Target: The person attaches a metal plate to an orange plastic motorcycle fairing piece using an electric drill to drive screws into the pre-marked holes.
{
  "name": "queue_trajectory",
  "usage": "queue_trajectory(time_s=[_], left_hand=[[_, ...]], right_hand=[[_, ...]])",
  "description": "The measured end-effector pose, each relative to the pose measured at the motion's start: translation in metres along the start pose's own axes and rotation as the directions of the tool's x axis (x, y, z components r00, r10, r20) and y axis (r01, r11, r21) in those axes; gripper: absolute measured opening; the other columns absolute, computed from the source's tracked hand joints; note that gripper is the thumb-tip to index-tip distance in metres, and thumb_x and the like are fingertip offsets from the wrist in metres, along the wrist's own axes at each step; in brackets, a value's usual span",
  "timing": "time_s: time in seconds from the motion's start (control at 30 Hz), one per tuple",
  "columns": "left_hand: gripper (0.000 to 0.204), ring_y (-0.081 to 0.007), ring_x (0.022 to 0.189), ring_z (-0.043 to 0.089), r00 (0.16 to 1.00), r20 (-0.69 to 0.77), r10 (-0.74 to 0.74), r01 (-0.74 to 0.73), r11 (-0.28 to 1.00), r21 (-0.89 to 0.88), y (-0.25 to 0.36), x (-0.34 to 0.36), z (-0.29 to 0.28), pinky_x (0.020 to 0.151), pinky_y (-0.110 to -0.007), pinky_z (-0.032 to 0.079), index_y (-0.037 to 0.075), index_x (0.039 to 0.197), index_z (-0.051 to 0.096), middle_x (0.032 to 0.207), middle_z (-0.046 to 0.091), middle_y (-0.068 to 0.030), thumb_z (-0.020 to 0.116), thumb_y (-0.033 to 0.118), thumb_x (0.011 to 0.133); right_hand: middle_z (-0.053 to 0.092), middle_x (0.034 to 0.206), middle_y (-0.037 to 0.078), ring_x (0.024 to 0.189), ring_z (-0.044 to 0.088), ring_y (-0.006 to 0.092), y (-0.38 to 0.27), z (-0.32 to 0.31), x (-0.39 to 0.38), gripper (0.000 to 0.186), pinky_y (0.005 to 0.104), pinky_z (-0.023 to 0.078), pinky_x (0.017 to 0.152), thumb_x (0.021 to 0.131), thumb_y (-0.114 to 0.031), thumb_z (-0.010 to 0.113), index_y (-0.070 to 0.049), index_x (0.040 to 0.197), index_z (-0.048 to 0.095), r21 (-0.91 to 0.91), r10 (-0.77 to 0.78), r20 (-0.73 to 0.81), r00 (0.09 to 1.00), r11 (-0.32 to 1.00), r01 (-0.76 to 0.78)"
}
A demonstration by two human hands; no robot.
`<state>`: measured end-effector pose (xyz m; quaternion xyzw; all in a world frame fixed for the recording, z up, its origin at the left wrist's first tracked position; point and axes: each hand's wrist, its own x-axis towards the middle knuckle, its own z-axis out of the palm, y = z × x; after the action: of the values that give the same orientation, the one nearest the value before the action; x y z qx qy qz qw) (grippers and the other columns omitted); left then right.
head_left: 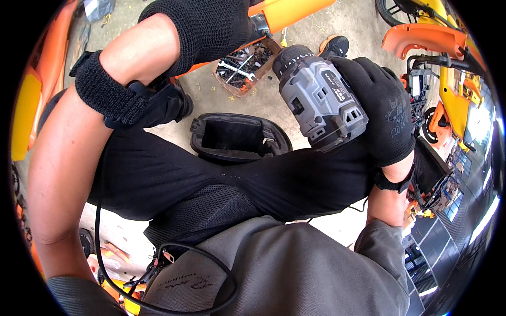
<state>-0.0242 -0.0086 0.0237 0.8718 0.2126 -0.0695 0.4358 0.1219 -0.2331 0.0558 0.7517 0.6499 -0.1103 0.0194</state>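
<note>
My left hand point(208, 34), in a black knit glove, rests against an orange part with a metal bracket point(287, 13) at the top; its fingers are hidden or cut off by the frame. My right hand point(377, 105), in a black glove, is closed on a grey cordless drill point(319, 100), its chuck pointing up and left toward the orange part. Below the orange part lies a box of fasteners and tools point(240, 60) with a wrench point(237, 69) across it. A black plastic bin point(269, 129) sits on the floor just beyond my legs.
A curved orange panel point(408, 39) and yellow-and-orange vehicle frames point(453, 102) stand at the right. Orange and yellow parts point(37, 105) line the left. A shoe point(332, 45) is on the concrete floor point(179, 105) ahead. A dark cable loops over my lap.
</note>
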Motion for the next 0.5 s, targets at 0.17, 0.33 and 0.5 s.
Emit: queue_trajectory(time_s=[0.17,0.33,0.5], left_hand=[[0.024,-0.0388,0.084,0.067,0.987,-0.138,0.080,-0.061,0.989,0.136,-0.013,-0.001,0.006,0.075,-0.043,0.052,0.004,0.103,0.072,0.088,0.069,-0.0231,0.067,0.022,0.089],[0.026,-0.0394,0.080,0.066,0.987,-0.158,-0.027,0.037,0.998,0.059,0.003,-0.005,0.000,0.072,-0.044,0.051,0.001,0.097,0.070,0.084,0.067,-0.0237,0.068,0.025,0.089],[0.027,-0.0388,0.075,0.064,0.992,-0.122,-0.033,0.036,0.999,0.020,-0.002,0.011,0.003,0.067,-0.044,0.048,-0.002,0.089,0.068,0.080,0.065,-0.0241,0.068,0.024,0.089]], right_hand=[[0.068,0.098,0.014,0.089,0.066,0.0373,-0.001,-0.006,0.007,0.050,0.0424,0.052,0.077,0.069,-0.019,0.076,-0.009,0.117,0.066,0.117,-0.029,-0.038,0.999,0.993,0.033],[0.068,0.097,0.016,0.090,0.067,0.0385,0.004,-0.002,0.006,0.047,0.0432,0.053,0.075,0.070,-0.015,0.079,-0.007,0.114,0.065,0.321,0.010,-0.064,0.998,0.947,0.011],[0.069,0.096,0.017,0.088,0.068,0.0394,0.011,0.003,-0.003,0.044,0.0408,0.054,0.073,0.071,-0.011,0.078,-0.005,0.113,0.066,0.458,0.104,-0.048,0.993,0.886,-0.071]])
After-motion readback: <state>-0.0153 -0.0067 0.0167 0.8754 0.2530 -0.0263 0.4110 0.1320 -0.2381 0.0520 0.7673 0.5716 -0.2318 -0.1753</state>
